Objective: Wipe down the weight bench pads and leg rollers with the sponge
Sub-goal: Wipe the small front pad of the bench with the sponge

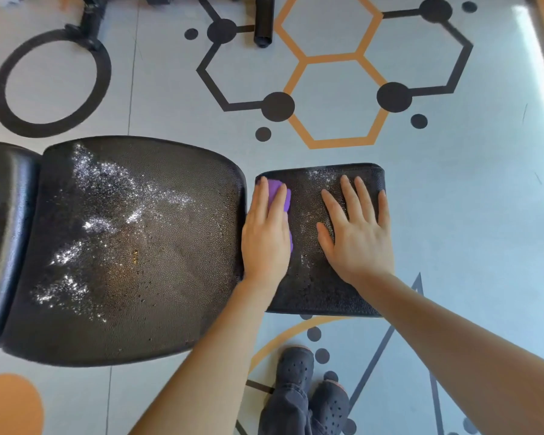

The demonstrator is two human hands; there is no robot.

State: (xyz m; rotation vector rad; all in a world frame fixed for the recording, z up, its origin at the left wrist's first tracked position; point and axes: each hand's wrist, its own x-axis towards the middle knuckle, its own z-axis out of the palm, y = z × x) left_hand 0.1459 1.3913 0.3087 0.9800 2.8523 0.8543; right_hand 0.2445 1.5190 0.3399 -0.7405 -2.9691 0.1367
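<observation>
1. Purple sponge (279, 196) at centre frame, on the left edge of the small seat pad (324, 277), long axis running top to bottom of the frame.
2. Left hand (266, 233) pressing flat on the sponge, fingers straight.
3. Right hand (357, 227) spread wide, palm down on the same pad.
4. Large back pad (132, 246) lying left, wet-speckled.

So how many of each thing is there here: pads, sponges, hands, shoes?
Black bench pads: 3, the large pad, the small seat pad, the smooth pad
Purple sponge: 1
Hands: 2, left, right
Grey perforated shoes: 2
Total: 8
</observation>
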